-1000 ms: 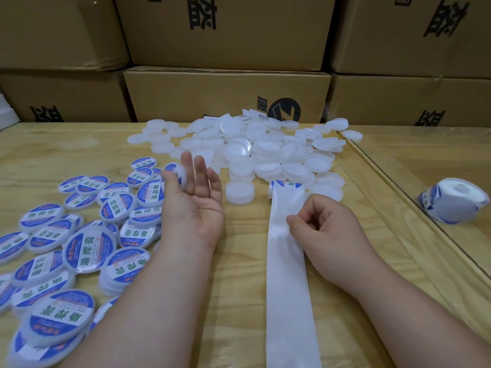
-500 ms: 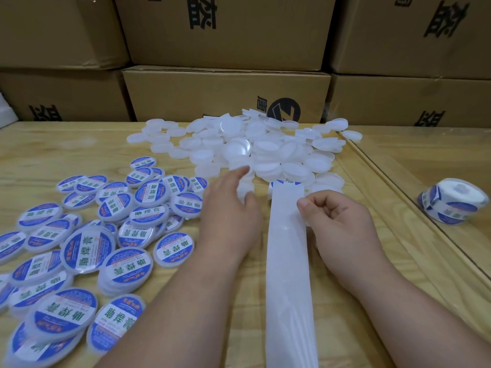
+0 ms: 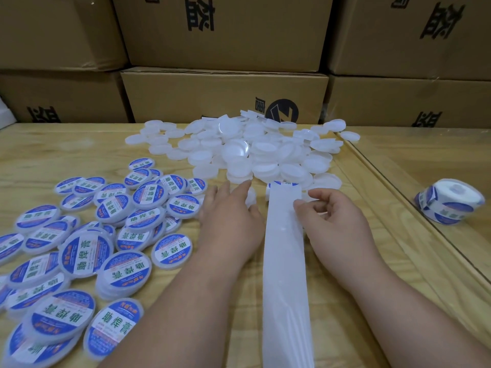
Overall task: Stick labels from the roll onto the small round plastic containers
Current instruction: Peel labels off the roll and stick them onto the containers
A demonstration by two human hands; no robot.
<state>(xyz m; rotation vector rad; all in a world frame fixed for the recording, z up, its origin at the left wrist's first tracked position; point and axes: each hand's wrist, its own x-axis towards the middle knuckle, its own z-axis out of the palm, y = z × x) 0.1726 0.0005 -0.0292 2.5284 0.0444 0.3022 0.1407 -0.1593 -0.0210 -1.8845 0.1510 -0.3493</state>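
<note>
At frame centre, a plain container (image 3: 249, 195) is covered by the outstretched fingers of the left hand (image 3: 228, 218). The liner strip (image 3: 285, 261) edge is pinched by curled fingers of the right hand (image 3: 336, 224). Labelled containers (image 3: 87, 251) are spread lower left; a label roll (image 3: 450, 201) sits at right on the worktop (image 3: 385, 197).

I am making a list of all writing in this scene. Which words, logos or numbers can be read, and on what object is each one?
"助焊膏": on the blue and white labels of the labelled containers, seen upside down.
"Z"-like white mark in a black circle: on the middle cardboard box.
Large black characters on the other cardboard boxes: upside down and cut off, not surely readable.
Small print on the labels and on the label roll: too small to read.
</note>
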